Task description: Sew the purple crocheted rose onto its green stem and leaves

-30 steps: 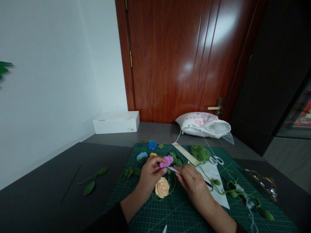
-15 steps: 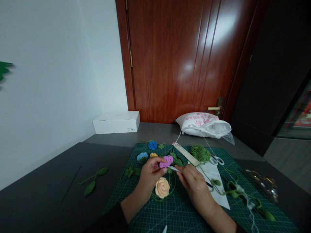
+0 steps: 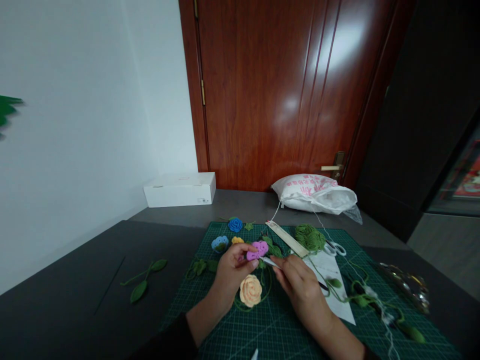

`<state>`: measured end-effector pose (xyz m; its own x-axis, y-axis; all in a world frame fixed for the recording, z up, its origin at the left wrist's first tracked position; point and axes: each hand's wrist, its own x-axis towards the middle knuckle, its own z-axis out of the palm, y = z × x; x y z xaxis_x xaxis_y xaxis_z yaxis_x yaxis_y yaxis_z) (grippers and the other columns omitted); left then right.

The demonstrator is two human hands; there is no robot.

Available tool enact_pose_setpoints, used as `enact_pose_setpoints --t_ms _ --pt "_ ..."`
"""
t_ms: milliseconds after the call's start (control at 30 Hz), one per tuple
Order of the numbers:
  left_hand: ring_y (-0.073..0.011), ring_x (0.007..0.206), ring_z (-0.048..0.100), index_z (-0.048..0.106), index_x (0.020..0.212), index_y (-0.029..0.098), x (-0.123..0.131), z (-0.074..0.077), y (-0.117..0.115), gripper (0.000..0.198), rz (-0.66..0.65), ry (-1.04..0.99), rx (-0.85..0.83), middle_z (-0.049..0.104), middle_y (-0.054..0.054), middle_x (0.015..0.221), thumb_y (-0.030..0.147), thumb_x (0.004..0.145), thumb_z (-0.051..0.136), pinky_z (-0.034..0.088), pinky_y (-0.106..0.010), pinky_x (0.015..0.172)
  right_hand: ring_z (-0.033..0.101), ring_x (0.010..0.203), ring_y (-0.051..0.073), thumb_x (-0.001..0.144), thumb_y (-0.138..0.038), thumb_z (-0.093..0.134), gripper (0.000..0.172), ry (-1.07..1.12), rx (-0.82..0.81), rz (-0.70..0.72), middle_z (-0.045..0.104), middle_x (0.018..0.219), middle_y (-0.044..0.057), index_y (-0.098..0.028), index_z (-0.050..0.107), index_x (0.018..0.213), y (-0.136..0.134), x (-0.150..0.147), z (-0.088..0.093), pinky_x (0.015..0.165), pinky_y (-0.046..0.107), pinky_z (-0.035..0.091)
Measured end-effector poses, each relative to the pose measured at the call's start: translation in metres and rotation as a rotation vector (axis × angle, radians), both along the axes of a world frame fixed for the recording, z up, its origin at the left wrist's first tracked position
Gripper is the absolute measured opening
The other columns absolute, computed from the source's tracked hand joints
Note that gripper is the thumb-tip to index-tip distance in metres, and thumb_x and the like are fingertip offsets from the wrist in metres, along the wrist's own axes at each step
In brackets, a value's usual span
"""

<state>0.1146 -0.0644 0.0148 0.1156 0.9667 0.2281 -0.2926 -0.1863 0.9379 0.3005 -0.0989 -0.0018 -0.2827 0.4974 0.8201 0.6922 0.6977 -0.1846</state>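
Well out to the left of the left fingers, a thin dark rod (image 3: 109,285) lay on the grey tabletop, and nearer them a green leaf sprig (image 3: 138,291). Just beyond the left knuckles sat a light-blue flower (image 3: 220,241) on the green cutting mat (image 3: 270,330). The left hand (image 3: 227,270) pinched a purple flower (image 3: 258,248) by its left side between thumb and forefinger, holding it up above the mat. Below those fingertips, nearer the person, rested a peach rose (image 3: 251,291). From the right, the right hand (image 3: 300,285) pinched a slim pale tool (image 3: 267,261) between thumb and fingers, the others curled in behind. Its tip met the flower's lower edge; whether it had entered the stitches could not be told. The step in hand looked like fine tool work at that edge, and the next move seemed to call for a firm left pinch and a small, controlled turn of the right fingers. Past the right knuckles lay a green yarn bundle (image 3: 309,237), white paper (image 3: 333,265) and scissors (image 3: 338,248).
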Motion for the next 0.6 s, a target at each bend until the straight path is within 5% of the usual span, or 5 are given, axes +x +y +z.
enact_pose_setpoints --t_ms 600 --pt "-0.0163 0.08 0.064 0.073 0.083 0.016 -0.001 -0.0012 0.0044 0.023 -0.029 -0.147 -0.046 0.072 -0.003 0.084 0.013 0.063 0.083 0.047 -0.027 0.077 0.066 0.078 0.022 0.1 -0.017 0.049 0.016 0.093 -0.019 -0.064 0.067 0.086 0.009 -0.016 0.062 0.109 0.0008 0.0009 -0.002 0.069 0.036 0.056"
